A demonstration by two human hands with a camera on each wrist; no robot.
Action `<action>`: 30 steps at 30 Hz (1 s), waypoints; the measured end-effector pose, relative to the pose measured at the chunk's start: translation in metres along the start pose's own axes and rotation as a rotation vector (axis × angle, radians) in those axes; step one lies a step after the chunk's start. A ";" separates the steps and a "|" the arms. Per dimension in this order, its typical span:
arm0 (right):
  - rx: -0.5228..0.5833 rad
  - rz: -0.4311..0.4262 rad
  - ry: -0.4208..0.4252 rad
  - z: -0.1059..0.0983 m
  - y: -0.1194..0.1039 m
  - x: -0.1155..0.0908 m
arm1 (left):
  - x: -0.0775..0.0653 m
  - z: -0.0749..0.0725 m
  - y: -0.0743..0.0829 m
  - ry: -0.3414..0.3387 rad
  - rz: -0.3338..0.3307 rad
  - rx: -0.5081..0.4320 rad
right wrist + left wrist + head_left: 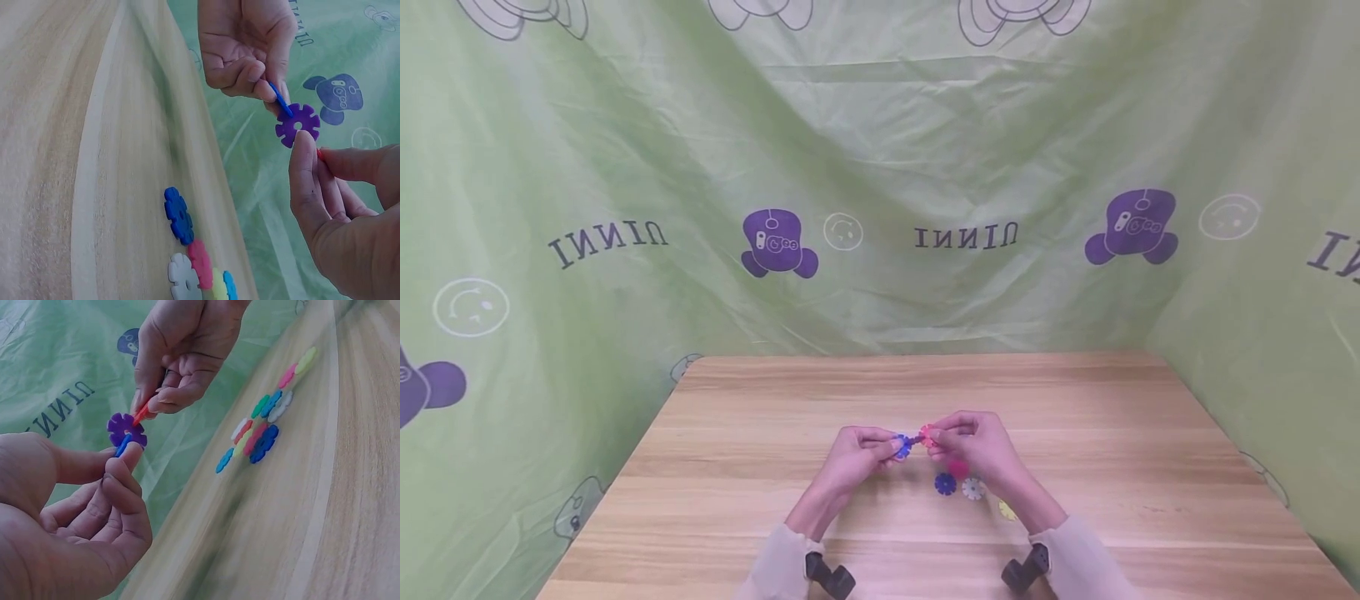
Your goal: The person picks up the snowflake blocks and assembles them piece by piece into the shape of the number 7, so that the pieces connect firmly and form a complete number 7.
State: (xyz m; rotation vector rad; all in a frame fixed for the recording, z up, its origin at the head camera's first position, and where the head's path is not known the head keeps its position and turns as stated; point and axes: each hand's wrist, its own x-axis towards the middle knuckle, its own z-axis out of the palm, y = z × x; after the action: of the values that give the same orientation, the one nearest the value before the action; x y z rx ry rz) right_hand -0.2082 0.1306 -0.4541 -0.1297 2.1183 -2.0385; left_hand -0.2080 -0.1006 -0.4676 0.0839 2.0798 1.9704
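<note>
My left hand (855, 457) pinches a blue notched disc (124, 445) between thumb and fingertips. Opposite it, my right hand (977, 442) pinches a red-pink notched disc (928, 435), which shows edge-on in the left wrist view. Between the two sits a purple notched disc (298, 125) with a small hole at its centre. The blue disc meets one side of the purple disc, and the red one meets another side close to my right fingertips. All three are held above the table, and fingers cover part of the blue and red discs.
Loose notched discs lie on the wooden table (737, 500) below my hands: a dark blue disc (945, 483), a white disc (973, 488), a pink disc (958, 470), a yellow disc (1007, 510) and several others. A green printed cloth (880, 317) hangs behind the table and at its sides.
</note>
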 end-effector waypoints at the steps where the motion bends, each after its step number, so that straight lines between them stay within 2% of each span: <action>1: 0.001 0.000 -0.003 0.000 0.000 0.000 | 0.000 0.000 0.000 -0.002 -0.001 0.001; 11: 0.010 0.014 -0.022 -0.002 0.002 -0.001 | 0.002 0.002 -0.004 0.002 -0.006 0.026; 15: -0.027 0.019 -0.041 -0.007 0.001 0.000 | 0.002 0.003 -0.006 0.009 -0.012 0.034; 20: -0.205 -0.010 -0.070 -0.025 -0.007 0.002 | 0.002 0.003 -0.004 -0.010 -0.006 0.027; 25: -0.393 -0.057 -0.028 -0.050 -0.015 0.009 | 0.000 -0.002 -0.001 -0.025 -0.003 0.028; 30: -0.567 -0.097 0.006 -0.067 -0.009 0.016 | -0.001 -0.008 -0.002 -0.023 -0.010 0.029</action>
State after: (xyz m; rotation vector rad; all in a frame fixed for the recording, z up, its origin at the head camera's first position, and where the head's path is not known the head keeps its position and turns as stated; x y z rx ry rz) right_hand -0.2386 0.1927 -0.4440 -0.3109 2.6764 -1.4194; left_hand -0.2089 -0.1090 -0.4688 0.1009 2.0907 1.9252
